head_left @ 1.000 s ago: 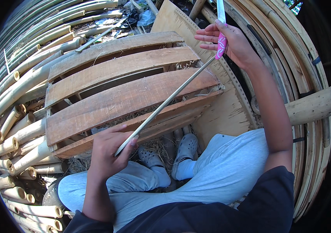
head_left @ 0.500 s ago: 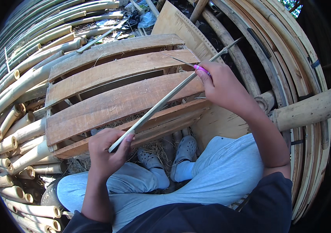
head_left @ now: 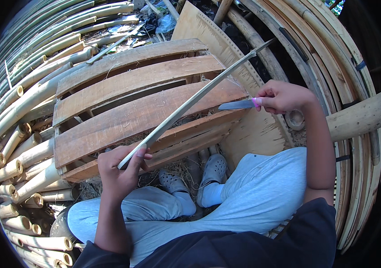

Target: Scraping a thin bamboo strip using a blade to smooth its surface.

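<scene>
My left hand (head_left: 123,169) is closed round the near end of a long, thin bamboo strip (head_left: 195,99), thumb along its top. From there the strip slants up to the right, above a slatted wooden bench (head_left: 150,109). My right hand (head_left: 283,97) grips a knife by its pink handle. The knife's blade (head_left: 236,105) points left, over the bench's right front corner. Blade and strip are apart, with the blade below and to the right of the strip.
Cut bamboo poles (head_left: 9,167) are stacked on the left. A curved plywood sheet (head_left: 262,131) stands at the bench's right, beside long wooden strips (head_left: 333,58) and a thick bamboo pole (head_left: 362,118). My feet in grey clogs (head_left: 212,172) rest below the bench front.
My right hand has moved right and down with the knife, away from the strip. The blade now shows its flat side. The strip and my left hand have shifted slightly left.
</scene>
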Demonstrator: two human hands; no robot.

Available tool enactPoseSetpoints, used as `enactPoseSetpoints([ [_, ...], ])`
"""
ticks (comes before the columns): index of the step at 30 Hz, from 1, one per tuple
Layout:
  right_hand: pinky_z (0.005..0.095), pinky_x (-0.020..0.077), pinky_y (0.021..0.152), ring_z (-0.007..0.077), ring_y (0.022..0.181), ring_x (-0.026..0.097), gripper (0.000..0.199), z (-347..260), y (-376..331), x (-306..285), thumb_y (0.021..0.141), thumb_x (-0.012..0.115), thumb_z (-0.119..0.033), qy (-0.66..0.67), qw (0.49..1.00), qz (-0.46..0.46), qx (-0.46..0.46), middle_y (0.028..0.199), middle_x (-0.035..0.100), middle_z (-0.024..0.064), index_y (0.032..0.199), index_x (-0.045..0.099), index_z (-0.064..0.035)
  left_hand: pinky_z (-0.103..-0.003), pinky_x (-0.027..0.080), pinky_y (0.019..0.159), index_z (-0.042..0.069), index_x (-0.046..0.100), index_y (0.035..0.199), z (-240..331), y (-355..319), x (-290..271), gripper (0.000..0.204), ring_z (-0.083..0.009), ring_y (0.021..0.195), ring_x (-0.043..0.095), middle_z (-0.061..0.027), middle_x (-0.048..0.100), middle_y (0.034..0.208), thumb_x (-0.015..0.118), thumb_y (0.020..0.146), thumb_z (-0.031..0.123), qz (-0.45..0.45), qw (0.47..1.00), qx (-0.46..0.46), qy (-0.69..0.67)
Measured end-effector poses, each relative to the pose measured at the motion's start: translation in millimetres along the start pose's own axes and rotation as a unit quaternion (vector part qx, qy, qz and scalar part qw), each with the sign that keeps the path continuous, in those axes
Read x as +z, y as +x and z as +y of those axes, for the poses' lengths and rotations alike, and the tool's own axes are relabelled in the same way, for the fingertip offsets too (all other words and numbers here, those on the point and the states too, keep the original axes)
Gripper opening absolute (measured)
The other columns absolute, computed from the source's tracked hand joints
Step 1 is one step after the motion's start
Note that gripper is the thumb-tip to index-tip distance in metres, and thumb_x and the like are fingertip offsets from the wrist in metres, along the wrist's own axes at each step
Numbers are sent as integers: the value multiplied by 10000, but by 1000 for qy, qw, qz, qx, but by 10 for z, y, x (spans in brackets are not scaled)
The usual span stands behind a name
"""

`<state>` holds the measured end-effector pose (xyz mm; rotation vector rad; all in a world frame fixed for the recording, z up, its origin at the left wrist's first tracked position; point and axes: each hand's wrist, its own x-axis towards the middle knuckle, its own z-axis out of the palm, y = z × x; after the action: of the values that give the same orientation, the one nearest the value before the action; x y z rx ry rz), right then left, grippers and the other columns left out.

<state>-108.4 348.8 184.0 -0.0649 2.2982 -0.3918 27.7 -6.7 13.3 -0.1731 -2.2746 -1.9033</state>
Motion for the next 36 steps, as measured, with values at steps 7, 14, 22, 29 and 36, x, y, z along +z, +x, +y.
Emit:
enactPoseSetpoints([
  [7,291,419,492,97,503,480,334,268,654,201,1025,538,-311,56,980,189,-26,633,545,7,889,656,-29,-245,503,544,-9,757,917,34,28,33,151,-124,573,682,-76,720,705,675,943,115,-15,1000,6,1],
  [14,298,412,544,101,549,480,322,141,169,-99,999,562,-278,-60,985,161,9,611,535,16,865,695,-17,-258,514,567,22,758,887,47,8,-55,146,-126,595,677,-56,701,668,660,943,114,-50,998,33,11],
  [22,346,440,608,178,615,540,265,267,-272,-228,1000,564,-226,-89,883,460,-9,690,596,109,959,647,22,-295,568,701,-51,697,1077,58,66,-50,224,-188,729,732,-115,737,790,561,1007,113,-117,991,53,-31],
  [29,478,468,676,428,767,632,247,-441,104,610,1039,479,-190,-17,850,465,-246,815,628,250,1017,574,37,-272,552,639,-17,708,1039,19,28,-10,189,-149,679,715,-79,716,740,566,1006,103,-108,991,27,79],
  [36,442,546,521,385,616,673,202,-425,454,1378,1021,513,-192,-281,819,431,-253,690,628,202,958,507,0,-259,533,556,11,732,967,-98,9,84,158,-127,599,687,-52,701,702,606,983,106,-84,990,65,96],
])
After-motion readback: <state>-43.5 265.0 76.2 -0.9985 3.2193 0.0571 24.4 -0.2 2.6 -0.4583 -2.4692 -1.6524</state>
